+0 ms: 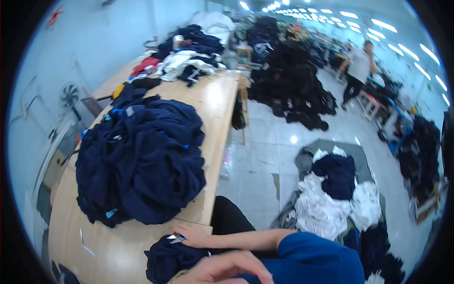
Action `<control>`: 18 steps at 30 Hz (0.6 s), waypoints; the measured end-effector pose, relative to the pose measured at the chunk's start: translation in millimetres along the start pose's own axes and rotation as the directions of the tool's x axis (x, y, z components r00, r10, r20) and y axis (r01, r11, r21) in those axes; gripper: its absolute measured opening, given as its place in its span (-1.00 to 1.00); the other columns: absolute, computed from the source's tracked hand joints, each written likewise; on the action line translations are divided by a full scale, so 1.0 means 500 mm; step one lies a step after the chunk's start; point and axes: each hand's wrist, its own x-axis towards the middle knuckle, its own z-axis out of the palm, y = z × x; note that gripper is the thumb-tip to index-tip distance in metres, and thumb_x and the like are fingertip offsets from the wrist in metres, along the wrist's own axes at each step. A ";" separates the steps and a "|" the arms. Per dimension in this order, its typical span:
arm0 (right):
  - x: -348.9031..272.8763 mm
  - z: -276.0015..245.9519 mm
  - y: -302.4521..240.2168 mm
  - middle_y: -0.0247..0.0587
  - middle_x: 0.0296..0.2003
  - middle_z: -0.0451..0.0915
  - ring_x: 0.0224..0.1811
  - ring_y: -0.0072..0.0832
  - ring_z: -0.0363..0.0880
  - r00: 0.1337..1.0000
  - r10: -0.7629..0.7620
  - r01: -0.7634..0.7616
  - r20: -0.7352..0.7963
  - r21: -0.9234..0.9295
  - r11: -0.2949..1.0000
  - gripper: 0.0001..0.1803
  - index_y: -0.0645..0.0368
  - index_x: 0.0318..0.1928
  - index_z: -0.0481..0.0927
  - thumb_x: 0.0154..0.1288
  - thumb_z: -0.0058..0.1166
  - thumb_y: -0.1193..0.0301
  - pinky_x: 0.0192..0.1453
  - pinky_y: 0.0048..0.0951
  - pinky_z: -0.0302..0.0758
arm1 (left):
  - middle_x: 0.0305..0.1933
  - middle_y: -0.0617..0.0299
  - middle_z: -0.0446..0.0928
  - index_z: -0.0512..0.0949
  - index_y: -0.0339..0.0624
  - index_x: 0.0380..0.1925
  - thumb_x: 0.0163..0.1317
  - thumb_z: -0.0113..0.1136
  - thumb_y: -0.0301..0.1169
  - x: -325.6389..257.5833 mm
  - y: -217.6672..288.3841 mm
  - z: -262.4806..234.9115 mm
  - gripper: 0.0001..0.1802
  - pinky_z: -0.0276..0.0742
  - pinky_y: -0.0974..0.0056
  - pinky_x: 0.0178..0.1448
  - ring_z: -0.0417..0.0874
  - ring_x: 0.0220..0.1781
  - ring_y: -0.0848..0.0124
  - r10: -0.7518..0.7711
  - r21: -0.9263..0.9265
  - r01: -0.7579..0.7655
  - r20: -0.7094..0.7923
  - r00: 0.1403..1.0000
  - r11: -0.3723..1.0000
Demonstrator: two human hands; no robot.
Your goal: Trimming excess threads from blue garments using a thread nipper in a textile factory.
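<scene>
My right hand [193, 235] reaches in from the right in a blue sleeve [312, 260]. It is closed around small scissors [177, 238], whose metal blades point left over a dark navy garment [172, 260] at the table's near edge. My left hand [231, 266], with a bracelet [178, 275] at the wrist, is close to the camera in front of that garment. Its fingers bend to the right, and their tips are cut off by the lower edge. Beyond them, a big heap of navy garments [142, 161] lies on the wooden table [213, 123].
More clothes [189, 61] cover the table's far end. On the floor to the right are white garments [321, 208] on a grey sheet [362, 163]. A large black pile [288, 80] lies farther off. A person [358, 68] stands near benches at the back right. A fan [70, 94] is at the left wall.
</scene>
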 end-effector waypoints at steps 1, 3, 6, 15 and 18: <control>0.001 0.017 -0.004 -0.22 -0.21 0.48 -0.21 -0.14 0.51 0.997 -0.072 0.073 0.032 -0.014 0.997 -0.77 0.03 -0.11 0.43 0.20 -0.04 0.33 -0.20 -0.18 0.44 | -0.20 0.00 0.46 0.39 -0.36 -0.07 0.30 0.04 -0.24 0.017 0.014 0.020 -0.61 0.40 0.25 0.08 0.52 -0.07 0.24 0.128 -0.139 -0.136 -0.067 0.989 0.981; 0.005 0.001 -0.020 -0.20 -0.23 0.47 -0.22 -0.12 0.51 0.997 -0.079 0.080 -0.022 0.015 0.997 -0.79 0.05 -0.14 0.41 0.20 -0.04 0.34 -0.21 -0.16 0.43 | -0.19 -0.04 0.45 0.33 -0.41 -0.03 0.31 0.01 -0.26 0.089 0.050 0.075 -0.59 0.43 0.29 0.04 0.52 -0.08 0.26 0.340 -0.203 -0.343 -0.051 0.939 0.917; 0.017 0.003 -0.007 -0.16 -0.24 0.46 -0.23 -0.10 0.51 0.995 -0.096 0.097 -0.027 0.033 0.995 -0.80 0.07 -0.16 0.40 0.19 -0.04 0.37 -0.23 -0.16 0.43 | -0.21 -0.09 0.47 0.31 -0.47 -0.03 0.28 0.04 -0.22 0.132 0.070 0.072 -0.52 0.48 0.36 -0.15 0.54 -0.21 0.32 0.355 -0.205 -0.308 0.258 0.899 0.929; 0.012 -0.002 -0.016 -0.15 -0.25 0.46 -0.28 -0.08 0.52 0.992 -0.121 0.122 -0.046 0.018 0.992 -0.78 0.08 -0.17 0.41 0.13 -0.02 0.37 -0.25 -0.14 0.42 | -0.13 -0.27 0.47 0.16 -0.56 0.06 0.24 0.11 -0.33 0.125 0.061 0.158 -0.43 0.43 0.45 -0.53 0.46 -0.61 0.46 0.084 -0.789 -0.074 -0.029 0.996 0.610; 0.010 -0.006 -0.017 -0.15 -0.26 0.47 -0.29 -0.09 0.52 0.994 -0.107 0.107 -0.036 0.023 0.994 -0.78 0.07 -0.17 0.42 0.13 -0.02 0.37 -0.26 -0.14 0.42 | -0.06 -0.28 0.45 0.08 -0.52 0.13 0.28 0.03 -0.33 0.139 0.060 0.131 -0.42 0.48 0.44 -0.50 0.50 -0.59 0.45 0.066 -0.594 0.040 0.155 0.986 0.804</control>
